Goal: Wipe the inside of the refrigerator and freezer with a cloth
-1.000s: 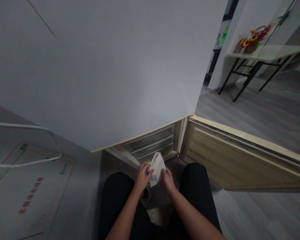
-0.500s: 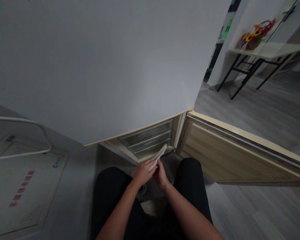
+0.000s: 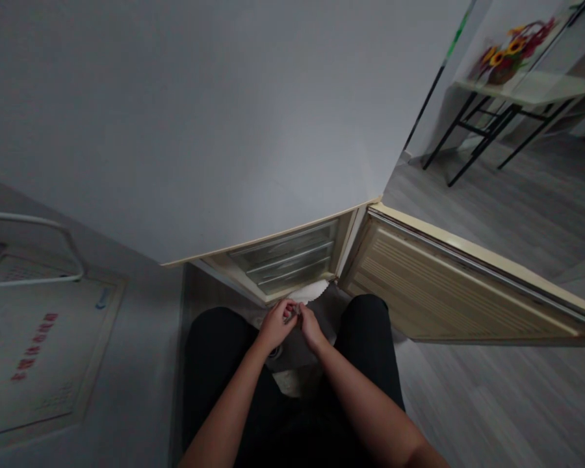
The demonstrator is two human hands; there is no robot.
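Between my knees, in front of the open fridge-like compartment [image 3: 292, 257], both hands are together. My left hand [image 3: 275, 324] has its fingers curled in a pinch around a white cloth [image 3: 314, 290] with a zigzag edge. My right hand [image 3: 312, 327] meets it with closed fingers on the same cloth. A small greyish bunched part shows between the fingertips. The cloth's far end sticks out forward past the hands, close to the compartment's lower edge. The rest of the cloth is covered by the fingers.
A beige ribbed door [image 3: 458, 286] stands swung out to the right. A large pale panel [image 3: 224, 130] rises ahead. At left are a wall cover with red lettering [image 3: 34, 344] and a white tube frame [image 3: 34, 281]. Behind stands a table [image 3: 541, 88] with flowers [image 3: 511, 55].
My hands have drawn closer together on the cloth, fingers now bunched at its near end. The cloth's exposed part has turned and lies flatter toward the compartment. The view has shifted slightly.
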